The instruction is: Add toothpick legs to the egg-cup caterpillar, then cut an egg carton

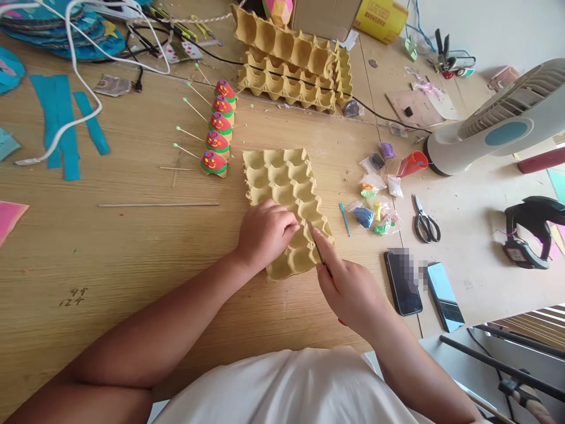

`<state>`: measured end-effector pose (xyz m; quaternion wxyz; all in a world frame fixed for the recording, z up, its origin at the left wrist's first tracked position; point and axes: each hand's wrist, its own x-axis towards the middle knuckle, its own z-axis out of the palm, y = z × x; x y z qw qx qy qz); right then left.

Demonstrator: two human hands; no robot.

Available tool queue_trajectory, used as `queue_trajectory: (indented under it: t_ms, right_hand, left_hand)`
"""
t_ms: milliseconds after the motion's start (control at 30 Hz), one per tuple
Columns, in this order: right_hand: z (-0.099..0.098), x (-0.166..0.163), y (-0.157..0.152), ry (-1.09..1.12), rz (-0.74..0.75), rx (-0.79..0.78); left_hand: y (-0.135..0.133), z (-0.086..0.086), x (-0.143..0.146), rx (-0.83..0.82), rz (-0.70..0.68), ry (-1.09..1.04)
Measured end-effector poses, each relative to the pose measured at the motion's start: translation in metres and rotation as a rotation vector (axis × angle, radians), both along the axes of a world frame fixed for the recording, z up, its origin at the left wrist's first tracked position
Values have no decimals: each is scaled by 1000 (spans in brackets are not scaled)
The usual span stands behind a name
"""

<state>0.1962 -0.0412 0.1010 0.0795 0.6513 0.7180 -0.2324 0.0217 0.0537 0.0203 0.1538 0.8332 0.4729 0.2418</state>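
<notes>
A pale yellow egg tray (282, 175) of moulded pulp lies in front of me with its cups facing up. My left hand (268, 232) rests on its near left part, with the fingers curled down onto the tray; the exact grip is partly hidden. In my right hand (348, 288) is a slim knife (321, 254), its narrow blade pointing away from me over the tray's right side. The forefinger lies along the knife. Beyond the tray stands a row of several red and green painted egg-cup pieces (216, 142) with faces and green-tipped sticks.
More egg trays (286, 76) are stacked at the back. Small bags of coloured clay (364, 217), black-handled scissors (426, 221) and two phones (403, 282) lie to the right, near a white fan (498, 123). A thin wooden stick (159, 205) and blue strips (62, 123) lie left.
</notes>
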Motion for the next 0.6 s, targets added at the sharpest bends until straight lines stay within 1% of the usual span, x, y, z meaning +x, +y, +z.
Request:
queue_trajectory:
  t_ms: [67, 133, 233, 433, 600]
  right_hand:
    - [6, 0, 2, 35, -22, 25]
    - [8, -1, 3, 36, -12, 41]
    - [6, -1, 2, -7, 11, 51]
    - [5, 2, -1, -81, -16, 86]
    - [0, 3, -2, -102, -7, 95]
  left_hand:
    - [0, 0, 0, -5, 0, 2]
    - [0, 0, 0, -6, -1, -3]
    - [0, -1, 0, -9, 2, -13]
    - [1, -1, 0, -13, -9, -3]
    - [0, 0, 0, -9, -8, -1]
